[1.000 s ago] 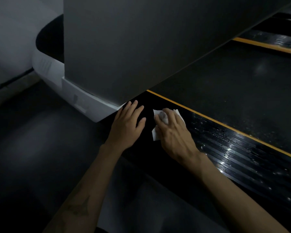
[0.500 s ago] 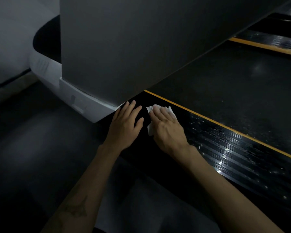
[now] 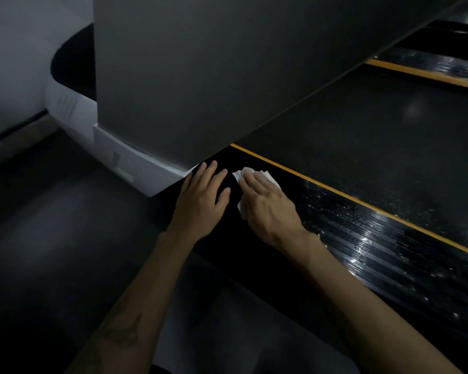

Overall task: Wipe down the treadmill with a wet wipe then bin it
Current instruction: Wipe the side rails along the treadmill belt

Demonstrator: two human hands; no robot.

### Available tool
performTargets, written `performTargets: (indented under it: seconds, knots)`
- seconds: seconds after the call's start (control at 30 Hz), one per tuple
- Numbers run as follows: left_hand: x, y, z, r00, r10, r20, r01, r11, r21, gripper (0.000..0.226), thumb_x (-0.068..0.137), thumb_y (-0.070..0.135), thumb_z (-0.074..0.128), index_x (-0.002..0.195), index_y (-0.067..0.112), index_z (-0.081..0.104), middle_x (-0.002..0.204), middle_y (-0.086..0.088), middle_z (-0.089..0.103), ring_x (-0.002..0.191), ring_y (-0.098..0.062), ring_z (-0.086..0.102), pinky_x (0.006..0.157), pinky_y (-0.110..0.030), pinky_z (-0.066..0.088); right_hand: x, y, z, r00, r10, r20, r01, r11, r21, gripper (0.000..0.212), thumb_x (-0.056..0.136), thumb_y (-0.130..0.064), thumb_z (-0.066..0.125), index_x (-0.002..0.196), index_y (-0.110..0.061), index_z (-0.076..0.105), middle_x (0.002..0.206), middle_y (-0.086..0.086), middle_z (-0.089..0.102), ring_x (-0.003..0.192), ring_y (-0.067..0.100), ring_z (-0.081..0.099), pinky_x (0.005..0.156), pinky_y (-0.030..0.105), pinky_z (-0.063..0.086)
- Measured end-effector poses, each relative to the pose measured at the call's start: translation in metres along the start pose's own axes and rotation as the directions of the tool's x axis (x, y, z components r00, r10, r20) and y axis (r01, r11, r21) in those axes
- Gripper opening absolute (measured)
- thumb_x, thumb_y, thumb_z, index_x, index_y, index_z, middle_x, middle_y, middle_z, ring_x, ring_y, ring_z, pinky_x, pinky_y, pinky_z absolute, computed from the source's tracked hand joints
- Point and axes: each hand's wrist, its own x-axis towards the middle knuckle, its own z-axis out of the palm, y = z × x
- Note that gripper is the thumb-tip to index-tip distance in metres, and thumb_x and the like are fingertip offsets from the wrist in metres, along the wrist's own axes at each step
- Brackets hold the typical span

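Both hands flat: right hand [image 3: 268,209] presses wet wipe [image 3: 254,176]; left hand [image 3: 200,201] rests on treadmill [image 3: 362,233].

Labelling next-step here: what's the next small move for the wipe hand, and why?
Probably slide the right hand, flat on the wet wipe, back along the ribbed side rail. The wipe sits at the rail's front end beside the grey upright, droplets already glisten further back, and the left hand rests flat alongside.

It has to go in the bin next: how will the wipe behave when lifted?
Likely limp: the wipe lies crumpled under the right hand. Probably light and damp, given droplets on the side rail, so it may cling.
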Motion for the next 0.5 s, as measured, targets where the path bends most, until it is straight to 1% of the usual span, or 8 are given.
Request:
performTargets:
  seconds: [0.07, 0.17, 0.23, 0.3, 0.33, 0.37, 0.43, 0.5]
  knots:
    - [0.0, -0.001, 0.0, 1.0, -0.005, 0.014, 0.005, 1.0, -0.005, 0.064, 0.101, 0.049, 0.029, 0.151, 0.016, 0.049, 0.163, -0.009, 0.038, 0.155, -0.026, 0.025, 0.125, -0.039, 0.014, -0.017, 0.006, -0.002, 1.0, -0.006, -0.004, 0.006, 1.0, -0.025, 0.073, 0.098, -0.038, 0.011, 0.155, -0.004, 0.039, 0.164, 0.015, 0.032, 0.155, 0.024, 0.025, 0.128, 0.039, 0.018]
    - [0.001, -0.001, 0.0, 1.0, -0.004, 0.015, 0.004, 1.0, -0.005, 0.064, 0.101, 0.049, 0.028, 0.151, 0.016, 0.05, 0.163, -0.009, 0.038, 0.155, -0.027, 0.026, 0.125, -0.039, 0.014, -0.018, 0.016, -0.003, 0.996, 0.091, -0.026, -0.092, 0.995, -0.032, 0.063, 0.103, -0.033, 0.021, 0.153, -0.002, 0.043, 0.162, 0.017, 0.036, 0.153, 0.027, 0.03, 0.128, 0.038, 0.016]
    - [0.002, 0.0, 0.0, 1.0, -0.005, 0.027, 0.005, 1.0, -0.017, 0.066, 0.099, 0.05, 0.028, 0.15, 0.015, 0.051, 0.163, -0.009, 0.039, 0.154, -0.028, 0.027, 0.125, -0.04, 0.016, 0.002, 0.022, 0.006, 0.99, 0.139, -0.008, -0.139, 0.99, -0.037, 0.07, 0.101, -0.036, 0.01, 0.153, 0.0, 0.04, 0.162, 0.019, 0.034, 0.154, 0.028, 0.027, 0.129, 0.041, 0.015]
    - [0.001, 0.001, 0.001, 0.999, -0.008, 0.041, 0.009, 1.0, -0.027, 0.067, 0.099, 0.051, 0.027, 0.15, 0.015, 0.051, 0.163, -0.009, 0.039, 0.155, -0.027, 0.026, 0.125, -0.04, 0.016, 0.019, 0.019, 0.01, 0.993, 0.121, 0.002, -0.121, 0.992, -0.023, 0.078, 0.096, -0.039, 0.0, 0.154, 0.0, 0.036, 0.163, 0.02, 0.033, 0.155, 0.029, 0.023, 0.127, 0.042, 0.017]
    - [0.001, 0.001, 0.001, 0.999, -0.006, 0.037, 0.006, 1.0, -0.025, 0.067, 0.099, 0.05, 0.027, 0.15, 0.015, 0.051, 0.163, -0.009, 0.039, 0.155, -0.027, 0.026, 0.125, -0.039, 0.015, 0.02, 0.016, 0.01, 0.995, 0.097, -0.001, -0.097, 0.995, -0.011, 0.078, 0.096, -0.039, 0.001, 0.154, 0.0, 0.035, 0.164, 0.02, 0.031, 0.156, 0.028, 0.021, 0.127, 0.041, 0.016]
    - [0.001, 0.001, 0.0, 1.0, 0.0, 0.031, 0.001, 1.0, -0.021, 0.066, 0.099, 0.049, 0.027, 0.15, 0.014, 0.051, 0.163, -0.009, 0.039, 0.155, -0.026, 0.027, 0.125, -0.039, 0.014, 0.016, 0.013, 0.007, 0.998, 0.066, 0.003, -0.066, 0.998, -0.006, 0.074, 0.099, -0.039, 0.005, 0.156, 0.0, 0.034, 0.165, 0.019, 0.028, 0.157, 0.027, 0.019, 0.129, 0.04, 0.013]
    - [0.002, 0.001, 0.0, 1.0, 0.009, 0.027, -0.008, 1.0, -0.022, 0.064, 0.1, 0.048, 0.028, 0.15, 0.014, 0.051, 0.162, -0.008, 0.04, 0.154, -0.023, 0.027, 0.126, -0.039, 0.015, -0.005, 0.012, -0.002, 1.0, 0.008, 0.017, -0.008, 1.0, 0.002, 0.059, 0.108, -0.034, 0.024, 0.158, -0.004, 0.032, 0.167, 0.014, 0.024, 0.157, 0.023, 0.016, 0.129, 0.033, 0.003]
    - [0.003, 0.002, -0.001, 1.0, 0.01, 0.027, -0.009, 1.0, -0.027, 0.063, 0.1, 0.047, 0.029, 0.149, 0.014, 0.052, 0.162, -0.008, 0.041, 0.154, -0.023, 0.029, 0.125, -0.041, 0.017, -0.024, 0.019, -0.007, 1.0, 0.031, -0.005, -0.031, 0.999, 0.029, 0.055, 0.109, -0.031, 0.031, 0.158, -0.006, 0.034, 0.167, 0.012, 0.025, 0.156, 0.023, 0.02, 0.127, 0.03, 0.003]
